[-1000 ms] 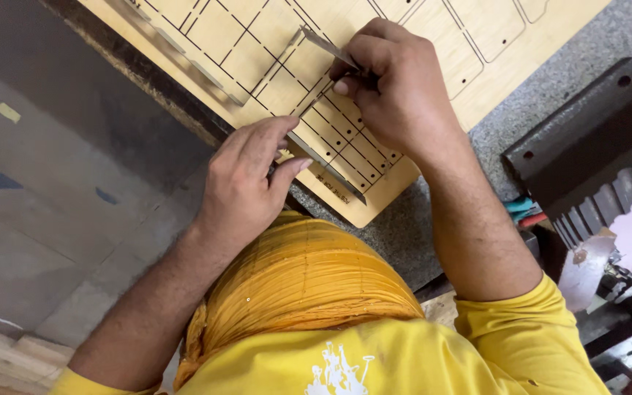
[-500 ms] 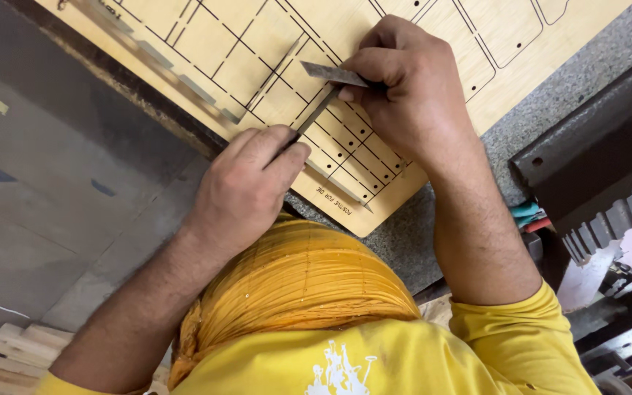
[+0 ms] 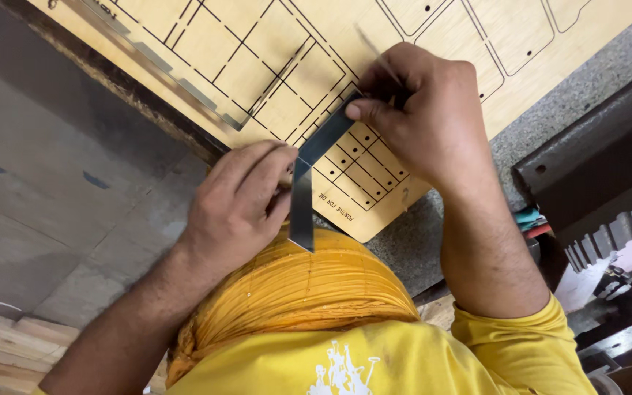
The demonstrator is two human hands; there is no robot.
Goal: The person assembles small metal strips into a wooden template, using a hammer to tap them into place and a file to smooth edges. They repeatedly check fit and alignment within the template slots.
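Left hand: our left hand (image 3: 239, 201) pinches the lower leg of a bent steel strip (image 3: 303, 205), fingers closed on it, at 9 o'clock from the bend.
Right hand: our right hand (image 3: 422, 117) grips the strip's upper leg, thumb and fingers clamped on it, at 2 o'clock from the bend.
Strip: it stands on edge over the near corner of the board (image 3: 272, 66), its lower end hanging past the board's edge.
Done: we judge the strip is already bent to an angle; another strip (image 3: 162, 69) sits along the board at 10 o'clock.
Left: most of the dark slots look unfilled; whether this strip is seated we cannot tell.
Around: a dark metal block (image 3: 594, 161) at 3 o'clock, wood offcuts (image 3: 9, 347) at 8 o'clock.
In the way: our own fingers hide the slot beneath.
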